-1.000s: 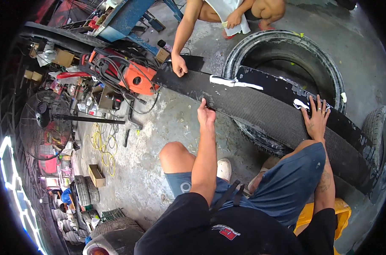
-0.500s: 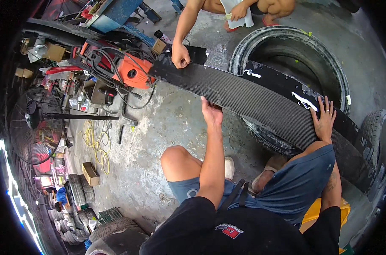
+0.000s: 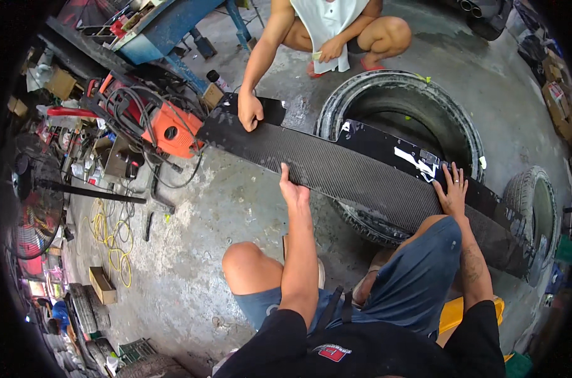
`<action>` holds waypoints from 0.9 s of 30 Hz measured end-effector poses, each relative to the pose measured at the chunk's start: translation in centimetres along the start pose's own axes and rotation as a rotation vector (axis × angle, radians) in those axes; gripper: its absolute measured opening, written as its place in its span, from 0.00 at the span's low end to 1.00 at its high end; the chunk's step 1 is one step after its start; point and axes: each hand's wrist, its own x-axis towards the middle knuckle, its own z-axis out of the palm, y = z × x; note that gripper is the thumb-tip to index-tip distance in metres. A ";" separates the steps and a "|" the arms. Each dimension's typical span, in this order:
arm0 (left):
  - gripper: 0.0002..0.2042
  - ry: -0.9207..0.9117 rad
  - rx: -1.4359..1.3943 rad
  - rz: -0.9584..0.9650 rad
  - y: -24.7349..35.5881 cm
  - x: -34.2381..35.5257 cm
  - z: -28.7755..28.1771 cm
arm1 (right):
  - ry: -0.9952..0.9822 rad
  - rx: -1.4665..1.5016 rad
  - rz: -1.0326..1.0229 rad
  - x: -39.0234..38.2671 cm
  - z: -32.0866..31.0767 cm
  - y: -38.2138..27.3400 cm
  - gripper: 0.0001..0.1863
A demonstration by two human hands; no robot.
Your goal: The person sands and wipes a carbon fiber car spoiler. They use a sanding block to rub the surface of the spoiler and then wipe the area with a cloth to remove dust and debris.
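Note:
A long black panel with a carbon-fibre weave (image 3: 355, 165) lies slantwise across a large tyre (image 3: 471, 120). At its near edge my left hand (image 3: 294, 191) grips the panel, thumb up at the rim and the other fingers partly hidden beneath. My right hand (image 3: 453, 192) rests flat on the panel's right part with fingers spread. Close to those fingertips are white patches (image 3: 418, 165) on the glossy black strip along the far edge. Across from me, a squatting person's hand (image 3: 250, 112) presses on the panel's left end.
An orange machine with coiled black hoses (image 3: 172, 129) stands just off the panel's left end. Another tyre (image 3: 530, 201) is at the right. A fan (image 3: 37, 195), yellow cord (image 3: 113, 242) and small open box (image 3: 102, 285) are at left. A blue workbench (image 3: 166, 31) stands behind.
The whole view has shifted, so the scene sits lower and farther left and more of the squatting person shows. All three hands keep their places on the panel.

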 end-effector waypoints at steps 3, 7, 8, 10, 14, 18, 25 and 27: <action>0.19 -0.050 -0.010 0.004 -0.2 -0.7 0.1 | 0.056 -0.015 0.001 -0.5 -0.2 0.3 0.34; 0.21 -0.051 0.011 -0.030 0.1 -0.8 -1.2 | 0.021 -0.022 0.007 -0.4 -0.4 -0.5 0.33; 0.21 -0.020 0.018 -0.030 0.2 -0.8 -1.6 | -0.005 -0.026 0.011 -0.4 -0.4 -0.7 0.33; 0.21 0.016 0.020 -0.026 0.2 -1.0 -1.8 | -0.006 -0.043 0.009 -0.5 -0.3 -0.7 0.33; 0.25 -0.024 0.119 0.054 1.6 -0.4 -2.7 | 0.043 -0.089 -0.046 -0.1 1.4 -0.6 0.34; 0.30 -0.001 0.100 0.049 0.4 -1.7 -1.8 | 0.043 -0.103 0.025 -0.3 0.6 0.4 0.32; 0.18 0.170 1.454 0.880 7.4 -3.9 -1.9 | 0.058 -0.131 0.013 -0.2 1.0 0.7 0.33; 0.16 0.024 1.605 0.836 11.7 -3.3 0.9 | 0.076 -0.126 0.005 -0.2 1.4 0.6 0.33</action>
